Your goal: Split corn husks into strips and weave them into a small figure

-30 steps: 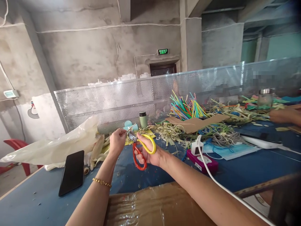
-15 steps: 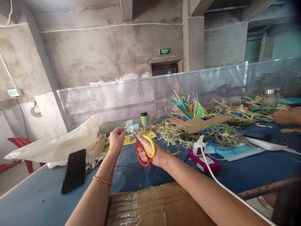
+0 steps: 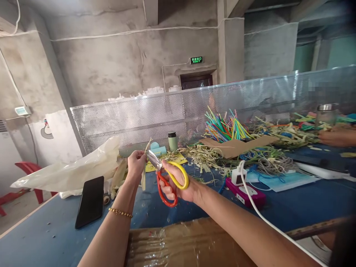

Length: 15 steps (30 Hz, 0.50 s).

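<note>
A red plastic chair (image 3: 29, 170) stands at the left edge of the frame, beside the blue desk (image 3: 30, 241). A crumpled translucent plastic sheet (image 3: 75, 170) sprawls over the desk at left, with a black smartphone (image 3: 89, 202) and a small roll (image 3: 106, 200) just in front of it.

Left of centre, the left hand (image 3: 136, 166), a gold-coloured bead bracelet (image 3: 120, 212) on its wrist, pinches a pale strip (image 3: 144, 180) upright. The right hand (image 3: 178, 181), at centre, is closed round the scissors (image 3: 157, 164), one handle red, one yellow; the blades point at the strip, contact being hard to tell. Brown cardboard (image 3: 172, 244) lies below, partly covered by the right forearm.

Behind the hands stand a green bottle (image 3: 172, 142) and a perforated metal screen (image 3: 125, 122). Right of centre, coloured stems (image 3: 225, 128) rise behind a cardboard piece (image 3: 237, 147) among tangled dry strips (image 3: 205, 157). A white cable (image 3: 257, 210) crosses before a magenta power strip (image 3: 246, 193); a blue face mask (image 3: 290, 181) lies beyond.

At far right, a co-worker's hand (image 3: 330, 138) is near a glass jar (image 3: 326, 115).

The green sign (image 3: 196, 60), upper centre, reads "安全出口 EXIT".
</note>
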Each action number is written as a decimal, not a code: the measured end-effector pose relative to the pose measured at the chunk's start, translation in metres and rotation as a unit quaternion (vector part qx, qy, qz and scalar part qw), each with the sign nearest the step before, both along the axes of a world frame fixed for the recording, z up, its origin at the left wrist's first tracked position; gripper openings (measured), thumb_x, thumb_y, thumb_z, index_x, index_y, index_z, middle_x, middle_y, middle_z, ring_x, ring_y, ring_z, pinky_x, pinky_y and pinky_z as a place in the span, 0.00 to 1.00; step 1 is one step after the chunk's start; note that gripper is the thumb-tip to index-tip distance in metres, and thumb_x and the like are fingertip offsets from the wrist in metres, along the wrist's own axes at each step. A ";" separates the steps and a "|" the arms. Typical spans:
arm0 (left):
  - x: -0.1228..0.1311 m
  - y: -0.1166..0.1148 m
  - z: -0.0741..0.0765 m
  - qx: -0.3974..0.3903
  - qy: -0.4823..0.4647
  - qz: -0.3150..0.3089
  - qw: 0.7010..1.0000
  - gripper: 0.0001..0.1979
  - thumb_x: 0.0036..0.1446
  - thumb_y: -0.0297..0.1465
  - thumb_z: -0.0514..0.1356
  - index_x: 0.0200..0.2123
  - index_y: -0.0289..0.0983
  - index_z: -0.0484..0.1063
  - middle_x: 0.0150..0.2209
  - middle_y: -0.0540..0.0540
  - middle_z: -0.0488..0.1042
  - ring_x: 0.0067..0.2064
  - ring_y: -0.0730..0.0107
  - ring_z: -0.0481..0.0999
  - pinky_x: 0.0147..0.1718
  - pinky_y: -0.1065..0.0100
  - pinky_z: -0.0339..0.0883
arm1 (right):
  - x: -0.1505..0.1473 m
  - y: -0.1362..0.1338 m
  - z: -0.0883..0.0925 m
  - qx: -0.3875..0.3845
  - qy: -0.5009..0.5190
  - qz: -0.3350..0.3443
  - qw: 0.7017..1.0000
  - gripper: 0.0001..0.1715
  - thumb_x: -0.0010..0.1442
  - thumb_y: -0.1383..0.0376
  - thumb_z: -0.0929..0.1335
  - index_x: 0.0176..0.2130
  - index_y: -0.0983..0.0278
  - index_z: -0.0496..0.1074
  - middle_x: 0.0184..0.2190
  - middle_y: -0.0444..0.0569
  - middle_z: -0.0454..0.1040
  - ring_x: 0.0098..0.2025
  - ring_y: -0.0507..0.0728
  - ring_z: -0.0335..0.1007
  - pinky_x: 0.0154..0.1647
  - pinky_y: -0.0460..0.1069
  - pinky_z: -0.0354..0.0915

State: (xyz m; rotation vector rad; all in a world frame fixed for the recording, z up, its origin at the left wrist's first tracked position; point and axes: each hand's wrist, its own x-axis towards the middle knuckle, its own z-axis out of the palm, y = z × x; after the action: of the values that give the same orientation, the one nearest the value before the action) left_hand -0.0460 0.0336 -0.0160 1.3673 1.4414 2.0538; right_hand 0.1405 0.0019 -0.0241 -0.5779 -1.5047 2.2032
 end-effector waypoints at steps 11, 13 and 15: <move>0.005 -0.004 -0.001 -0.008 -0.030 -0.101 0.994 0.15 0.42 0.37 0.67 0.29 0.33 0.70 0.19 0.51 0.70 0.20 0.76 0.66 0.21 0.73 0.58 | 0.001 0.003 -0.003 -0.029 0.084 -0.020 0.996 0.38 0.57 0.35 0.57 0.35 0.66 0.65 0.20 0.43 0.66 0.15 0.47 0.54 0.14 0.44 0.52; 0.005 -0.004 -0.001 -0.008 -0.046 -0.121 0.992 0.15 0.41 0.37 0.67 0.29 0.33 0.70 0.19 0.50 0.71 0.20 0.76 0.67 0.21 0.73 0.58 | 0.001 0.004 -0.004 -0.028 0.090 -0.023 0.995 0.37 0.57 0.35 0.57 0.35 0.66 0.65 0.20 0.43 0.66 0.15 0.47 0.55 0.14 0.44 0.53; 0.004 -0.004 0.000 -0.010 -0.057 -0.131 0.990 0.15 0.41 0.37 0.68 0.29 0.32 0.71 0.19 0.49 0.72 0.20 0.76 0.68 0.22 0.73 0.59 | 0.001 0.005 -0.005 -0.030 0.097 -0.025 0.995 0.36 0.58 0.36 0.57 0.34 0.66 0.65 0.20 0.43 0.66 0.15 0.47 0.55 0.14 0.44 0.53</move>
State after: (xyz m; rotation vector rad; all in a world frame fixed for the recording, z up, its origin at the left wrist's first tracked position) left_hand -0.0417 0.0299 -0.0163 1.3300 1.1640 1.9101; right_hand 0.1415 0.0070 -0.0289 -0.4026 -1.3160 2.2034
